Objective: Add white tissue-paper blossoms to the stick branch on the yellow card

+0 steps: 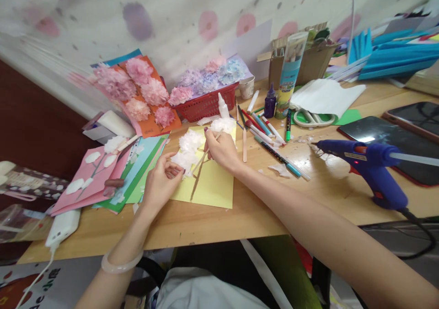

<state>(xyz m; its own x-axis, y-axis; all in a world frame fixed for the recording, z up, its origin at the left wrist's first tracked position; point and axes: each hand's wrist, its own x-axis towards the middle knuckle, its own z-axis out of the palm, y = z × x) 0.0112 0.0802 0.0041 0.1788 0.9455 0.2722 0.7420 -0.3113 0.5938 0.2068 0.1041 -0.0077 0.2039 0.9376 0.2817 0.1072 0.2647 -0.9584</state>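
A yellow card [216, 185] lies on the wooden table [240, 217] with white tissue flowers [190, 142] and thin wooden sticks [199, 176] on it. My left hand [161, 183] rests at the card's left edge, fingers curled against a white tissue flower [183, 160]. My right hand [222, 151] is above the card, fingers pinched on a thin wooden stick [215, 140] beside another white flower [222, 125].
A blue glue gun [370, 165] stands at the right. Markers [267, 137], a glue bottle [223, 105], scissors [313, 118] and a red basket [207, 103] of tissue flowers lie behind. Coloured cards [103, 172] lie left, phones [411, 117] right.
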